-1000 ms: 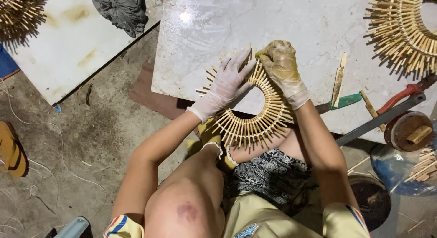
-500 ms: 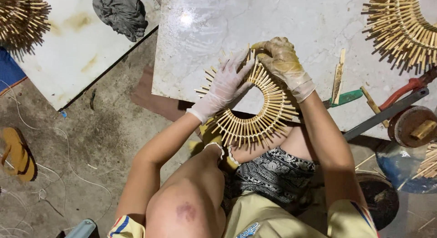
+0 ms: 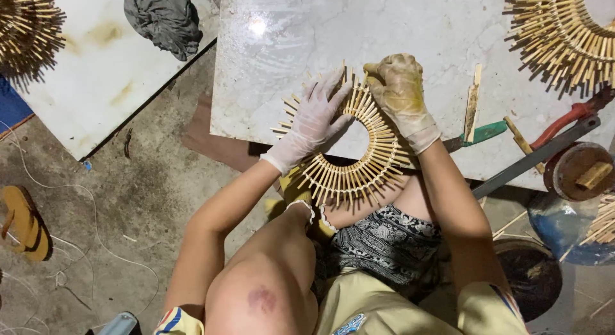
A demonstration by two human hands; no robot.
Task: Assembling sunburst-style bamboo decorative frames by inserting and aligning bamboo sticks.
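Stick ring (image 3: 349, 171) half over slab edge (image 3: 243, 138), both hands (image 3: 315, 120) atop.

We count three sunburst stick rings: centre (image 3: 349, 149), upper right (image 3: 564, 34), upper left (image 3: 25, 24). Two gloved hands, left (image 3: 314, 120), right (image 3: 400, 95). One grey rag (image 3: 163, 18), one sandal (image 3: 25, 223).

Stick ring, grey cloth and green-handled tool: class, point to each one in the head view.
stick ring (image 3: 349, 181), head view, on its lower sticks.
grey cloth (image 3: 164, 18), head view, on its crumpled middle.
green-handled tool (image 3: 485, 132), head view, on the green handle.
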